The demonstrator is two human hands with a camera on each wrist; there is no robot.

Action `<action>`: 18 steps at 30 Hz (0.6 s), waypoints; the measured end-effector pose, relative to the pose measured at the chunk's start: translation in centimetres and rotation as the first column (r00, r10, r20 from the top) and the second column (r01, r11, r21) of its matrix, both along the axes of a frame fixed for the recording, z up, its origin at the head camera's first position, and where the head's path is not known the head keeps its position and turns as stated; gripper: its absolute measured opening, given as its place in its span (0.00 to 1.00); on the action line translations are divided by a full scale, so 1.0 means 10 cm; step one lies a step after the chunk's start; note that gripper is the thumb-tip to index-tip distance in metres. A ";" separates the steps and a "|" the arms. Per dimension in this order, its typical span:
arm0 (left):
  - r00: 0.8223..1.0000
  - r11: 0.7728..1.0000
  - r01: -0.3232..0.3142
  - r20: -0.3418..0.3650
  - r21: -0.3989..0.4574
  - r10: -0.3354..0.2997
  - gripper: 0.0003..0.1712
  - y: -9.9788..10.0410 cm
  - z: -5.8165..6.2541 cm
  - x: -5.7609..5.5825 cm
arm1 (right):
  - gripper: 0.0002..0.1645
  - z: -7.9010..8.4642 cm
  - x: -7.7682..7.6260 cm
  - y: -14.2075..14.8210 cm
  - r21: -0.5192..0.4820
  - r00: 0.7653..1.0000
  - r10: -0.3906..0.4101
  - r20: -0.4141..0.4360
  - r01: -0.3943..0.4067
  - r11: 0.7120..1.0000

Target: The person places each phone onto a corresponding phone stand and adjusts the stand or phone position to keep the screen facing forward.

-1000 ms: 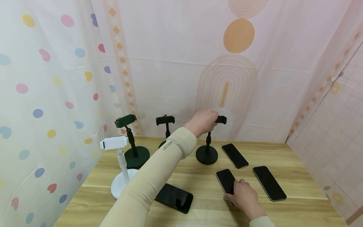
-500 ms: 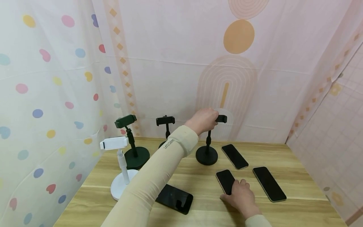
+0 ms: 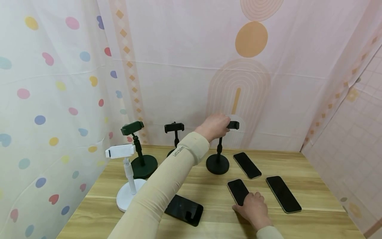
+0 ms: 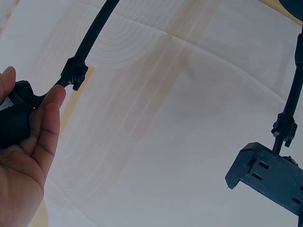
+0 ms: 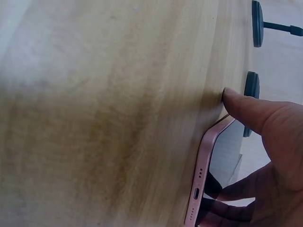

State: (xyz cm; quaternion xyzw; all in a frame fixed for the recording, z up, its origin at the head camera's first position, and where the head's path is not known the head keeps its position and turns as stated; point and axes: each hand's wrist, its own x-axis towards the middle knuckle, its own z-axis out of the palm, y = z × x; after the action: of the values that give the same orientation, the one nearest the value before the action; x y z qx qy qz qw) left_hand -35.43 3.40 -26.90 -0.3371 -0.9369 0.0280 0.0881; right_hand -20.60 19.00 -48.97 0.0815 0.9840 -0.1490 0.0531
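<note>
At twelve o'clock, behind everything, pale pink patterned cloth (image 3: 179, 39); at ten, white dotted cloth (image 3: 68, 99). Below, wood-grained bench (image 3: 307, 186), with every clock position from here on read from its middle. Slanting across it from seven toward twelve, cream sleeve (image 3: 161, 186) on the left arm.

Upright at nine, white stand (image 3: 130, 176); at ten, just behind, dark green stand (image 3: 138, 149); at eleven, first black stand (image 3: 174, 127), lower part partly hidden by the sleeve; a little past twelve, second black stand (image 3: 219, 149) on its round base.

With left hand (image 3: 214, 126), pinches this last stand's clamp (image 3: 234, 125) between thumb and fingers, narrow around it, in nearly the same place as in both earlier frames.

With right hand (image 3: 253, 209), reaches in from four over the near part of the pink-edged phone (image 3: 237, 191), flat and screen up at three. Spreads thumb wide, down beside the phone; cannot tell how firmly the fingers touch the screen. Compared with a second ago, holds this hand slightly farther left, thumb farther out from the phone's edge; leaves the phone in the same spot.

Also flat: at three, farther out, right phone (image 3: 283, 194); at two, back phone (image 3: 247, 165); between seven and eight, front phone (image 3: 185, 210), partly under the sleeve's outline.
</note>
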 end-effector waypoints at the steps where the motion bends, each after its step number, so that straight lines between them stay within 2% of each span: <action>1: 1.000 1.000 0.004 -0.006 0.005 -0.004 0.12 0.00 0.00 0.00 | 0.50 0.00 -0.01 0.00 -0.008 1.000 -0.008 0.007 0.008 1.000; 6: 1.000 1.000 0.007 -0.018 0.010 -0.007 0.12 0.00 -0.03 -0.02 | 0.51 -0.04 -0.02 0.02 -0.026 1.000 -0.015 0.010 0.015 1.000; 13: 0.999 1.000 0.016 -0.033 0.007 -0.015 0.11 -0.01 -0.05 -0.04 | 0.43 -0.06 -0.02 0.03 -0.033 1.000 -0.009 0.020 0.010 0.999; 18: 0.999 1.000 0.014 -0.030 0.002 -0.014 0.11 -0.01 -0.05 -0.05 | 0.39 -0.03 -0.02 0.05 -0.030 1.000 0.023 0.001 -0.023 0.999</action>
State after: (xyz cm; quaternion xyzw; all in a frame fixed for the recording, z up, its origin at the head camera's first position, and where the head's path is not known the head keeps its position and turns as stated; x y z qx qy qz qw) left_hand -35.88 3.31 -27.38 -0.3433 -0.9331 0.0313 0.1028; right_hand -20.77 19.50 -49.28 0.0695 0.9825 -0.1630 0.0567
